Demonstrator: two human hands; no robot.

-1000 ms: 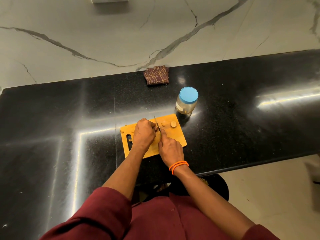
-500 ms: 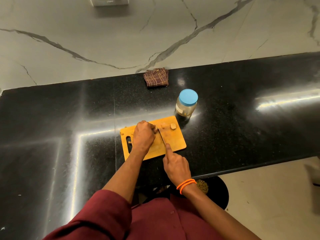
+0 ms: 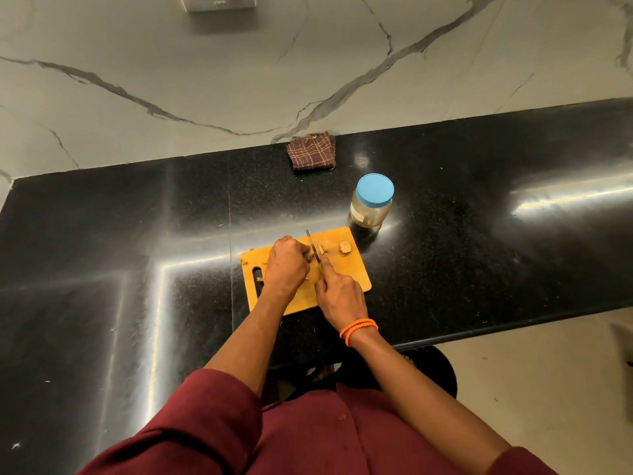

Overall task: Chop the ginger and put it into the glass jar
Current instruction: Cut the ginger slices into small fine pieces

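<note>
An orange cutting board lies on the black counter near its front edge. My left hand curls over a piece of ginger and holds it on the board; most of that ginger is hidden under my fingers. My right hand grips a knife, forefinger along its back, with the blade set against the ginger beside my left fingertips. A thin slice and a bigger chunk lie to the right of the blade. The glass jar with a blue lid stands just behind the board's right corner, lid on.
A folded brown checked cloth lies at the back of the black counter against the marble wall. The counter's front edge runs just right of my right wrist, with a dark stool and pale floor below it.
My right hand drew the knife back toward me half a second ago, then pushed it forward again, so the blade stands against the ginger once more. My left hand stayed in place.
</note>
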